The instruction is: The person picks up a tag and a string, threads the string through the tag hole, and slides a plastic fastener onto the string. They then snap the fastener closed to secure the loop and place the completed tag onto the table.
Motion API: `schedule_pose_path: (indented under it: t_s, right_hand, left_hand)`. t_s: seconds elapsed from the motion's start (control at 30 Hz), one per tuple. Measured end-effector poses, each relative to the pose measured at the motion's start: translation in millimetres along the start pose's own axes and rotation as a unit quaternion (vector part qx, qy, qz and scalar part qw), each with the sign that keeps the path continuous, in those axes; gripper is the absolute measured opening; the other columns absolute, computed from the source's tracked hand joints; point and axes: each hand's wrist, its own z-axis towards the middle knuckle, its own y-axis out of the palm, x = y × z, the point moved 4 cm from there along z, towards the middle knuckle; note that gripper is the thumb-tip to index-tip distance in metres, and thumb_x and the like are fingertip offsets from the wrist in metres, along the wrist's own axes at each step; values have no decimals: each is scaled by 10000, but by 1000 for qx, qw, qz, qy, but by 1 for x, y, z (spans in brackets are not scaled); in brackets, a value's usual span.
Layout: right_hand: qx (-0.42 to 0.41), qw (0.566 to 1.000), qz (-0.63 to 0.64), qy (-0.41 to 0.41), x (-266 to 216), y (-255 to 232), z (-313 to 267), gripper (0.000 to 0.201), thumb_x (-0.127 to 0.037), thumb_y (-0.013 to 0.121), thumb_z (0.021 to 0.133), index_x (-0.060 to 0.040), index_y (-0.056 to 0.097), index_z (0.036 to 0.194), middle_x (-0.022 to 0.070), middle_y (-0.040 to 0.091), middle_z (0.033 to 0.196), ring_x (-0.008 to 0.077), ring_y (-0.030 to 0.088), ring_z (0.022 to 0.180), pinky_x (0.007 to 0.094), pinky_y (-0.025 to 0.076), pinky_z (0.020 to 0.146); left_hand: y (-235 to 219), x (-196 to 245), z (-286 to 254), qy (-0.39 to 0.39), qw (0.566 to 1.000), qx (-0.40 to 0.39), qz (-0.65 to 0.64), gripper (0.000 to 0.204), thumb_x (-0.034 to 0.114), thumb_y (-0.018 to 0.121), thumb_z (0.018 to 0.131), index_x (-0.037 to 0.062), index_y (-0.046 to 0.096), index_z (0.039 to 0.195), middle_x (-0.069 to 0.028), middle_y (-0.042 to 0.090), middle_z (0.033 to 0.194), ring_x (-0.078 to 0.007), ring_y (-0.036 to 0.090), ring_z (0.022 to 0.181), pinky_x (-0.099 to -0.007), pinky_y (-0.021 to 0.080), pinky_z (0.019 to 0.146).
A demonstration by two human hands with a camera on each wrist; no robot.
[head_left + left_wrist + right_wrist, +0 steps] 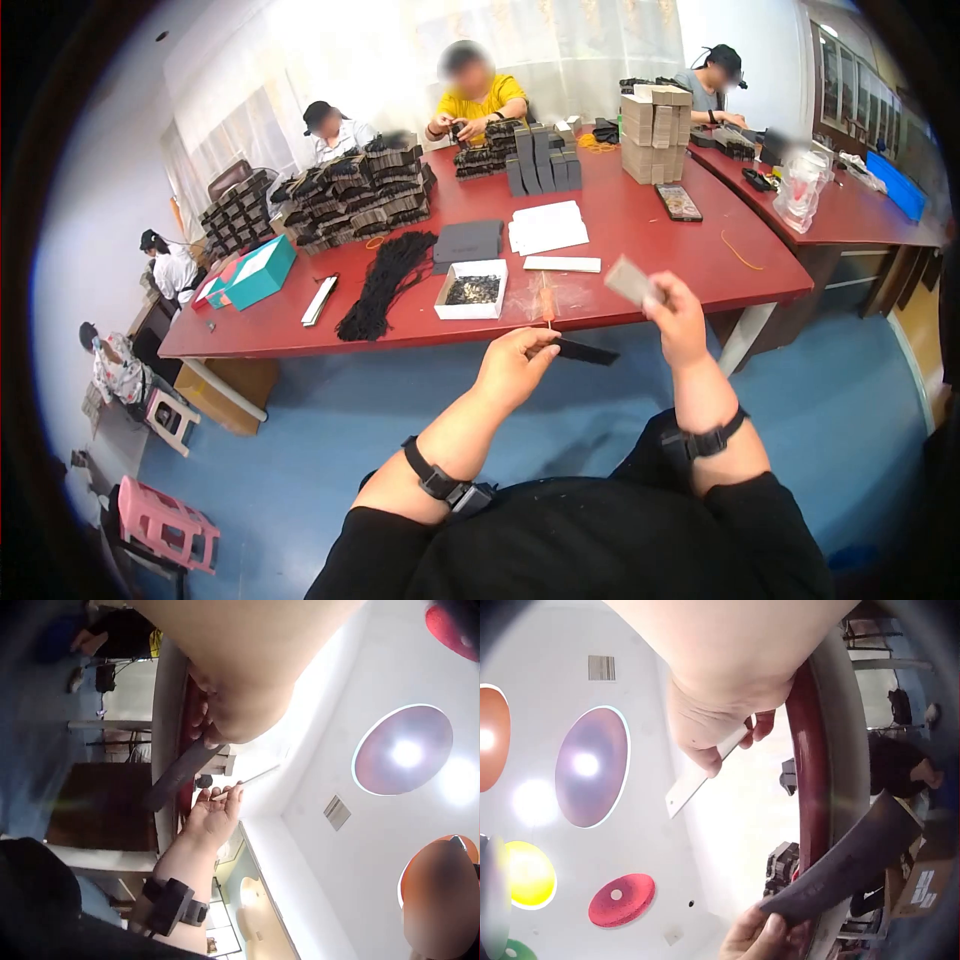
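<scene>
Head view: a person in a black top (560, 545) works at the near edge of a red table (650, 235), a separate piece in each hand. The left hand (518, 365) pinches one end of a dark strip (588, 351), which juts out just in front of the table edge. The right hand (682, 320) grips a pale card (632, 281) between thumb and fingers, raised and apart from the strip; the right wrist view shows what looks like a small hole near its free end. Ahead on the table lie an orange-handled tool (547, 302), a white box (470, 312) of small pieces and a bundle of black cords (385, 285). Good handling here seems to call for a light fingertip hold near one end, leaving most of each piece uncovered and the hole unblocked. The strip looks thin and a little bowed, so a hard squeeze could crease it; supporting its loose end would likely steady it. Bringing both pieces back over the tabletop also seems wise, since a slip at the edge could send the strip to the floor.
</scene>
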Motion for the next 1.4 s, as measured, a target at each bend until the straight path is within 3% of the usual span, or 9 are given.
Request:
schedule_pose_path:
  t_s: [0.23, 0.3, 0.33, 0.6, 1.07, 1.13, 1.2, 1.3, 1.4]
  right_hand:
    - [-131, 987, -87, -37, -9, 24, -70, 91, -66, 649, 791, -9, 627, 858, 30, 607, 790, 112, 558, 745, 254, 448, 698]
    - [-130, 976, -88, 151, 14, 31, -78, 116, -78, 646, 812, -7, 639, 904, 2, 605, 774, 75, 543, 727, 227, 442, 671]
    - [-132, 976, -90, 149, 16, 35, -77, 116, -78, 646, 812, -7, 639, 904, 2, 605, 774, 75, 543, 727, 227, 442, 671]
    - [-114, 971, -69, 199, 45, 36, -78, 138, -99, 642, 830, 2, 630, 923, 4, 626, 804, 61, 558, 745, 216, 452, 682]
    - [-118, 953, 68, 271, 84, 70, -66, 260, -198, 601, 876, 35, 605, 990, 87, 658, 867, 151, 645, 791, 244, 509, 680]
    - [-213, 892, -114, 382, 93, 66, -65, 296, -250, 605, 869, 39, 631, 930, 101, 659, 801, 157, 645, 728, 244, 507, 637]
    - [-357, 813, -362, 283, 64, 66, -52, 304, -260, 595, 865, 39, 649, 864, 102, 649, 723, 154, 634, 652, 243, 492, 580]
    - [-227, 936, -176, 204, 4, 73, -19, 233, -204, 580, 866, 10, 653, 810, 58, 625, 660, 120, 586, 568, 238, 454, 522]
    - [-155, 975, -113, 112, -17, 69, 30, 205, -187, 567, 877, -23, 628, 770, 22, 595, 645, 83, 538, 543, 222, 421, 500]
  left_hand:
    - [-1, 1, -7, 17, 999, 31, 12, 202, 74, 617, 823, 35, 630, 1021, -89, 622, 878, -179, 603, 773, -277, 475, 708]
    - [2, 7, -5, 90, 992, 65, 66, 195, 40, 614, 820, 36, 642, 1013, -64, 613, 864, -133, 588, 776, -265, 466, 711]
    - [2, 7, -4, 90, 991, 68, 65, 195, 40, 614, 820, 36, 642, 1013, -64, 613, 864, -133, 588, 776, -265, 466, 711]
    - [12, -28, 0, -39, 982, 63, -176, 208, 7, 532, 882, -18, 587, 1081, -38, 607, 887, -103, 584, 786, -228, 477, 724]
    - [-62, -114, -89, -166, 964, 134, -160, 160, 95, 608, 853, 5, 608, 986, -39, 609, 849, -106, 572, 735, -230, 469, 674]
    - [-85, -84, -96, -65, 990, 101, 79, 89, 80, 629, 824, 17, 623, 886, -42, 600, 827, -123, 565, 742, -253, 461, 663]
    - [-116, -69, -90, 38, 973, 163, 159, 65, 65, 654, 764, 34, 613, 803, -77, 585, 795, -206, 571, 744, -300, 459, 663]
    - [-172, -58, -69, 110, 923, 261, 259, 88, 31, 658, 712, 47, 583, 754, -96, 588, 783, -276, 567, 791, -365, 449, 733]
    - [-214, -62, -40, 50, 898, 267, 346, 133, 42, 672, 708, 69, 619, 827, -86, 555, 849, -280, 518, 840, -370, 433, 770]
